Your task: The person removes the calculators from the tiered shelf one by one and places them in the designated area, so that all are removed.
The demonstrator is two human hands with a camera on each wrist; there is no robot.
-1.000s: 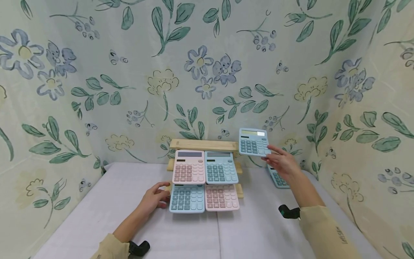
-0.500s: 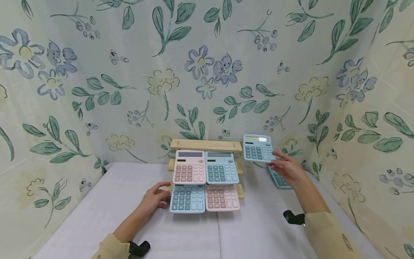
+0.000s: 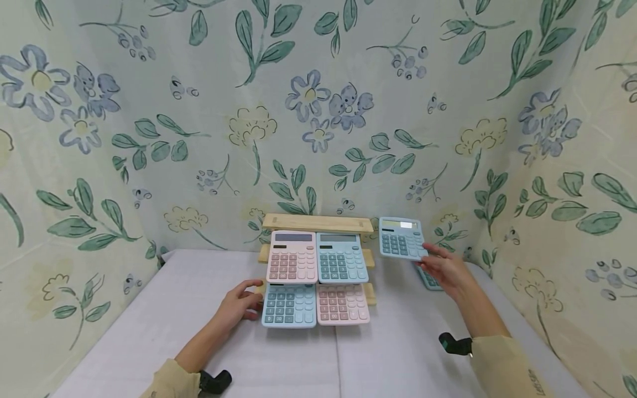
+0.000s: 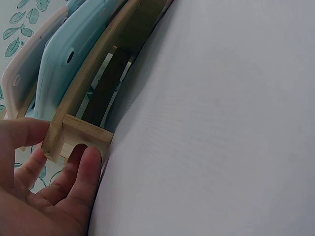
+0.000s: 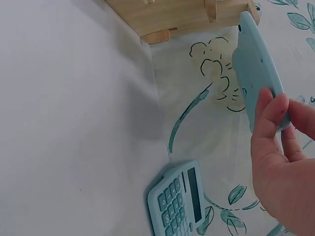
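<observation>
Right fingers pinched blue calculator by lower right edge, aloft right of wooden rack, presumably leaving its face uncovered; left fingers gripped rack's left end, I judged for steadying.

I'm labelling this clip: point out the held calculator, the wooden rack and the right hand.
Held calculator (image 3: 401, 241), head view: its keys.
Wooden rack (image 3: 318, 223), head view: top plank.
Right hand (image 3: 447, 269), head view: its middle.

Both hands gripping, right hand higher than left hand.
My left fingers bend, the left forearm slanting inward and forward; my right fingers pinch, the right forearm angled forward and inward.
</observation>
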